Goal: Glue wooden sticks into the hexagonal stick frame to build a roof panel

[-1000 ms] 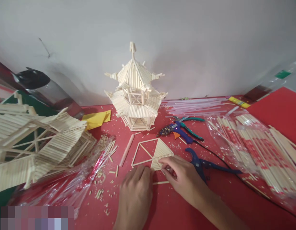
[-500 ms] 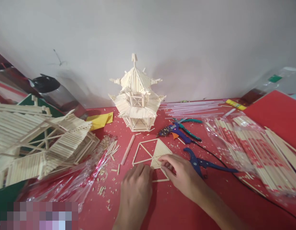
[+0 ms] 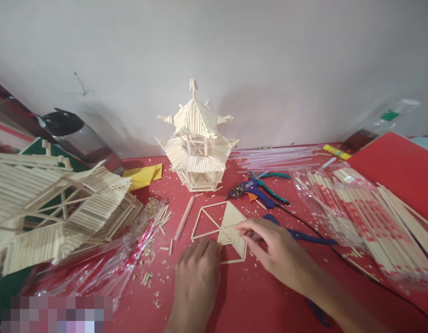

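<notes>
The table [image 3: 255,300] is bright red, speckled with pale wood crumbs. At its centre lies a flat stick frame [image 3: 219,226] in pale cream, one triangle filled with close parallel stripes of sticks. At twelve o'clock stands a small tower model [image 3: 196,143] of the same cream wood. At nine o'clock a larger roof model [image 3: 58,208] is cream too, ribbed in rows. At eleven o'clock lies yellow paper [image 3: 143,175]. At one o'clock the glue gun [image 3: 253,190] is blue with an orange trigger, beside green-handled pliers [image 3: 274,185]. At three o'clock, clear bags of chopsticks [image 3: 359,217] show cream sticks in wrappers printed with red. The wall [image 3: 269,64] is plain white.
</notes>
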